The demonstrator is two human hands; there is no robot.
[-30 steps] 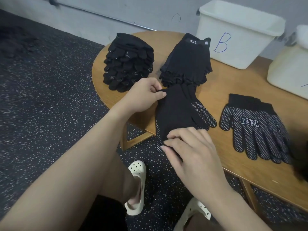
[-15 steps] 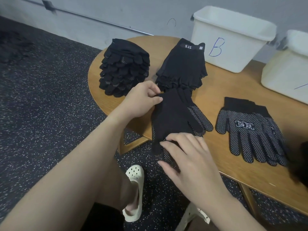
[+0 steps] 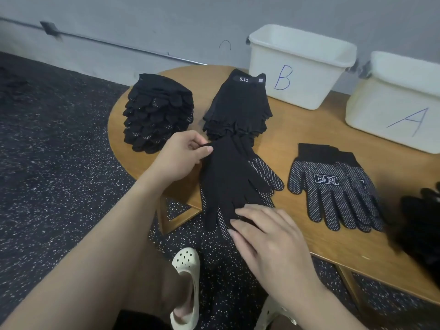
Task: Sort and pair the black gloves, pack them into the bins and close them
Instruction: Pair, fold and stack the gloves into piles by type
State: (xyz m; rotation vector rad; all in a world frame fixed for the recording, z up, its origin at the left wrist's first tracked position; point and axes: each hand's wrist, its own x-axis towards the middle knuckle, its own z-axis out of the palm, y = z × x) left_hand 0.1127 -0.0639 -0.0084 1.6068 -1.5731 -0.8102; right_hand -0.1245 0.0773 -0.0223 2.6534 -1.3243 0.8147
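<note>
Head view shows the sorting only partly done: bins B [image 3: 297, 75] and A [image 3: 392, 108] stand unlidded at upper right (contents hidden), stacks wait upper centre, one dotted pair [image 3: 333, 186] lies right. At centre, the left hand [image 3: 183, 156] pinches the cuff of the gloves being paired [image 3: 233, 184]; the right hand [image 3: 269, 236] presses their fingertips with flat, relaxed fingers.

Matt knit gloves [image 3: 228, 184], smooth wooden table [image 3: 309, 129], plastic bins [image 3: 297, 67].

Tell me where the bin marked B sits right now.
In the head view, the bin marked B stands at the table's far edge against the wall, left of the bin marked A, just behind the 5.11 glove stack.
</note>
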